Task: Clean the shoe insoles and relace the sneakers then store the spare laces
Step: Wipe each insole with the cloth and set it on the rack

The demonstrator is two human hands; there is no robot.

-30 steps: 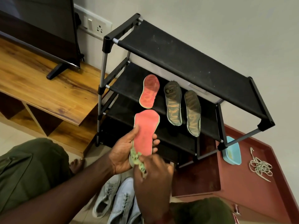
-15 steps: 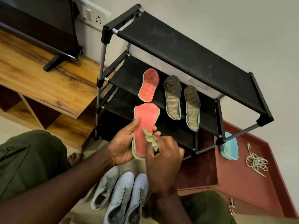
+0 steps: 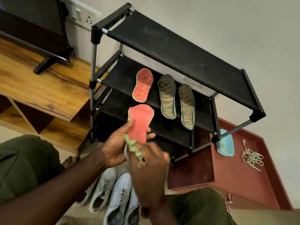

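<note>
Our left hand (image 3: 116,149) grips a red insole (image 3: 140,123); our right hand (image 3: 150,169) pinches a green cloth (image 3: 133,146) against its lower end.

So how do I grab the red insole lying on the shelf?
Take the red insole by its near end, coming from the front. It lies flat on the middle shelf, that end reaching the front edge, and the top shelf likely blocks reaching from above.
</note>
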